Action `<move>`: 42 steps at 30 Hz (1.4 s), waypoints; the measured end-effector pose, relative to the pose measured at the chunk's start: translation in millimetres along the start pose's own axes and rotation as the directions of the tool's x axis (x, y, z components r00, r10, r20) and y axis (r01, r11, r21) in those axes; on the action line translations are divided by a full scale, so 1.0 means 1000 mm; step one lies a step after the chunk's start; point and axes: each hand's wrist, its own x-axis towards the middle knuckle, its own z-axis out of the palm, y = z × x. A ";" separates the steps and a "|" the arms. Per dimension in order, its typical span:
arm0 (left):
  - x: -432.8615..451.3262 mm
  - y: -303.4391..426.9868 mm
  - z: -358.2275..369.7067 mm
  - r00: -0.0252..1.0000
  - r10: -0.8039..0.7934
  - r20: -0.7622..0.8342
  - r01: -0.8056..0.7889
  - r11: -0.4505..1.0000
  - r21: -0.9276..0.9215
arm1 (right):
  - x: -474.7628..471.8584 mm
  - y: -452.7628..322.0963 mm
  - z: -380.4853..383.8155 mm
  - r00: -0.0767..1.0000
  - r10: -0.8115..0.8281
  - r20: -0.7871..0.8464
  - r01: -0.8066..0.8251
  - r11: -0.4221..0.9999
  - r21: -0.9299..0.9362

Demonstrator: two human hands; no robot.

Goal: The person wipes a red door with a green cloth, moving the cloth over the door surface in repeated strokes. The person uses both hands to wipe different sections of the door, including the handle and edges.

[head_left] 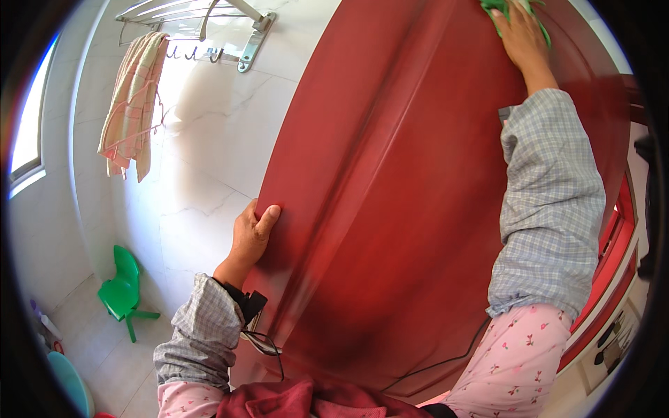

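Observation:
A red panelled door (397,209) fills the middle of the view, with a raised moulding running along it. My left hand (250,235) grips the door's left edge, its thumb on the front face and its fingers hidden behind. At the top right, my right hand (524,44) lies on the upper part of the door with the arm stretched out. Under and around its fingers is a green cloth (491,6), held against the door surface and partly cut off by the picture's top. Below my left wrist, a metal door handle (272,349) shows partly behind dark cables.
A metal towel rack (256,26) with hooks is fixed to the tiled wall, and a checked towel (130,99) hangs there near a pink hanger (133,138). A small green chair (121,287) and a light-blue basin (68,384) stand at lower left. A dark cable (444,361) crosses the door's lower part.

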 end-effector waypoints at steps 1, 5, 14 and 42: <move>0.000 0.001 0.001 1.000 -0.002 -0.003 0.002 1.000 -0.013 | 0.001 -0.021 -0.002 0.995 -0.082 -0.052 0.084 0.995 0.044; 0.000 0.003 0.001 1.000 0.006 -0.004 -0.006 1.000 -0.024 | -0.001 -0.073 -0.013 0.914 -0.333 -0.231 0.358 0.931 0.075; 0.001 0.002 0.001 1.000 0.006 0.003 -0.006 1.000 -0.019 | -0.130 -0.164 -0.031 0.908 -0.419 -0.003 0.409 0.885 0.221; 0.002 -0.002 -0.001 1.000 -0.022 0.011 0.022 0.999 0.046 | -0.201 0.203 -0.069 0.894 0.436 -0.103 -0.436 0.900 0.025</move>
